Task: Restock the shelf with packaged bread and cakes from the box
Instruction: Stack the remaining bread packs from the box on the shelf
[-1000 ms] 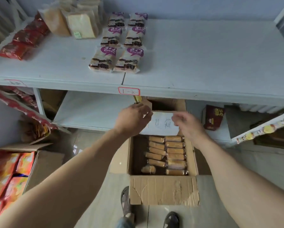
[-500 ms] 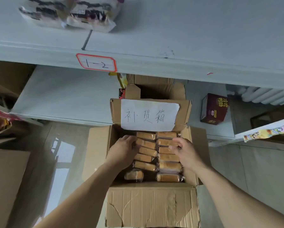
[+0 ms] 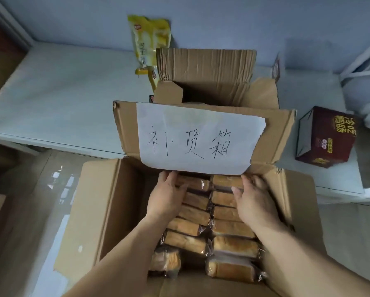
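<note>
An open cardboard box (image 3: 107, 211) stands on the floor in front of the low shelf (image 3: 62, 99). Its raised back flap carries a white handwritten paper label (image 3: 197, 136). Two columns of clear-wrapped golden bread packs (image 3: 233, 246) fill the box. My left hand (image 3: 167, 196) lies on the far packs of the left column, fingers stretched toward the flap. My right hand (image 3: 254, 200) rests on the far packs of the right column, thumb on a pack's edge. Their fingertips are partly hidden under the label.
A second, empty cardboard box (image 3: 205, 69) sits on the low shelf behind the first. A yellow snack packet (image 3: 147, 39) leans on the wall beside it. A dark red carton (image 3: 325, 136) stands on the shelf at the right. Tiled floor (image 3: 29, 200) lies left.
My view has dropped from the upper shelf down to the box. Both hands went from the label flap into the box, then slid onto the far packs under the flap.
</note>
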